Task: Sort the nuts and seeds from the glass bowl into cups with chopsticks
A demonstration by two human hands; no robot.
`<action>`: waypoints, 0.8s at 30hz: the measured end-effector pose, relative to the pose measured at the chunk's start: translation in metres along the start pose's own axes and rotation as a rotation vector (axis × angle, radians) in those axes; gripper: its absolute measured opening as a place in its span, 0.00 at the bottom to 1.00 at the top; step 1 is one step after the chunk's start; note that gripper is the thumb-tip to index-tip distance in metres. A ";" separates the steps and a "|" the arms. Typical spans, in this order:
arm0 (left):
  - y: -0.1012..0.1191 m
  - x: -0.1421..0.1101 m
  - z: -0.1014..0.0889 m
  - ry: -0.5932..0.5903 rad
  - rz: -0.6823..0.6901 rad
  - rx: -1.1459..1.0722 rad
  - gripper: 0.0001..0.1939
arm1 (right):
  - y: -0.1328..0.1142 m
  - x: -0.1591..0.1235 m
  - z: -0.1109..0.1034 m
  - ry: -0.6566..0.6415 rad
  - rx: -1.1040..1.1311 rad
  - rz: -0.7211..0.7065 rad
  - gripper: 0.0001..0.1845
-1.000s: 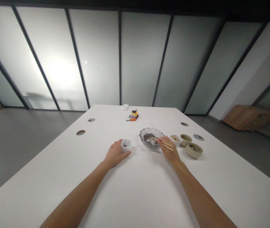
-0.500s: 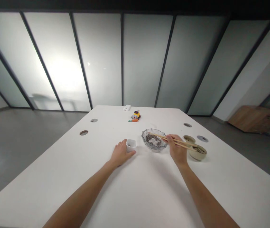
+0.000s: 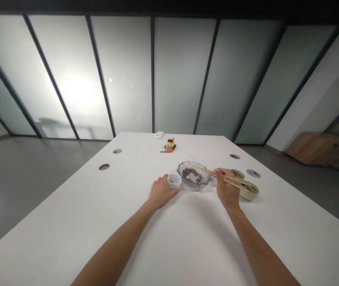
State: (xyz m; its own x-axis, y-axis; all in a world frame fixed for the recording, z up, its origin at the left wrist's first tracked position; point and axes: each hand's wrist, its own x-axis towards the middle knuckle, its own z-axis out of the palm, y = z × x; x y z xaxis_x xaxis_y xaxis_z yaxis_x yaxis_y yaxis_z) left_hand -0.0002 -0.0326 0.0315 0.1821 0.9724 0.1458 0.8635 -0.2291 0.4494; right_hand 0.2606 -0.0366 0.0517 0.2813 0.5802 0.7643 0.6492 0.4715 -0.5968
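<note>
With thumb and fingers around its side, my left hand (image 3: 161, 193) grips a small white cup (image 3: 174, 181) that has something dark and small in it. The cup is just left of a clear glass bowl (image 3: 193, 185), where small dark pieces lie in a ring. My right hand (image 3: 227, 188) is closed on a pair of wooden chopsticks (image 3: 209, 171). Their tips are over the glass bowl; I cannot make out anything between them. Right of this hand stands a pale green bowl (image 3: 249, 195) with dark bits in it, and a second similar bowl (image 3: 238, 174) is partly hidden behind the hand.
Farther back on the white table (image 3: 145, 258) are a yellow toy car (image 3: 171, 143), an orange toy carrot (image 3: 167, 151) and a white box-like object (image 3: 159, 135). Round holes sit near both table sides, such as a left hole (image 3: 104, 167).
My left hand has shifted right with the white cup, bringing it closer to the glass bowl. My right hand has moved slightly right, drawing the chopstick tips a little to the right over the bowl.
</note>
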 end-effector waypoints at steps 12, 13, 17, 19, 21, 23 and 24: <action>-0.004 -0.003 -0.001 -0.024 0.045 -0.007 0.28 | 0.032 -0.010 0.021 -0.308 0.020 -0.102 0.25; -0.004 -0.003 0.000 -0.022 0.047 -0.007 0.27 | 0.032 -0.009 0.021 -0.306 0.017 -0.108 0.25; -0.005 -0.003 0.000 -0.018 0.047 -0.002 0.26 | 0.031 -0.007 0.019 -0.281 0.016 -0.131 0.26; -0.005 -0.003 0.001 -0.011 0.052 -0.007 0.26 | 0.031 -0.007 0.019 -0.258 0.008 -0.137 0.26; -0.005 -0.003 0.001 -0.006 0.057 -0.015 0.27 | 0.031 -0.007 0.018 -0.239 -0.008 -0.135 0.26; -0.005 -0.003 0.001 -0.008 0.060 -0.018 0.27 | 0.031 -0.007 0.018 -0.231 -0.021 -0.129 0.27; -0.005 -0.003 0.001 -0.011 0.061 -0.018 0.27 | 0.030 -0.007 0.017 -0.235 -0.025 -0.126 0.27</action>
State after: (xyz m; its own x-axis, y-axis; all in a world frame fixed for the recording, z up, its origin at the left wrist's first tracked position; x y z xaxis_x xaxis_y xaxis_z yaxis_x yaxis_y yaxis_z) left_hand -0.0045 -0.0343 0.0285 0.2388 0.9571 0.1640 0.8420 -0.2882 0.4561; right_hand 0.2660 -0.0148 0.0240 0.0271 0.6578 0.7527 0.6865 0.5351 -0.4923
